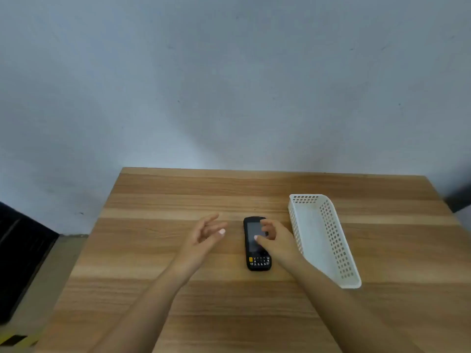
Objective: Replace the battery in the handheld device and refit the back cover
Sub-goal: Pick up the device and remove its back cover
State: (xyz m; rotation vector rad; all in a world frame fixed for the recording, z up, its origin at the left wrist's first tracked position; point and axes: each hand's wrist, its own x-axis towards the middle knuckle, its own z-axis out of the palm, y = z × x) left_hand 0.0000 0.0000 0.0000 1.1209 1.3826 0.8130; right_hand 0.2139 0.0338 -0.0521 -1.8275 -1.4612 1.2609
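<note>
A black handheld device (252,247) lies face up on the wooden table (229,301), screen toward the wall and a small keypad with a yellow key at its near end. My right hand (276,240) hovers over the screen's right side with fingers curled and apart, covering part of the device; whether it touches is unclear. My left hand (204,235) is held open to the left of the device, fingers spread, holding nothing. No battery or loose cover shows.
A white perforated plastic basket (328,253) stands just right of the device, seemingly with nothing in it. A grey wall rises behind the table. Dark furniture (23,256) stands on the floor at the left, and yellow-black floor tape (15,340) lies near the lower left corner.
</note>
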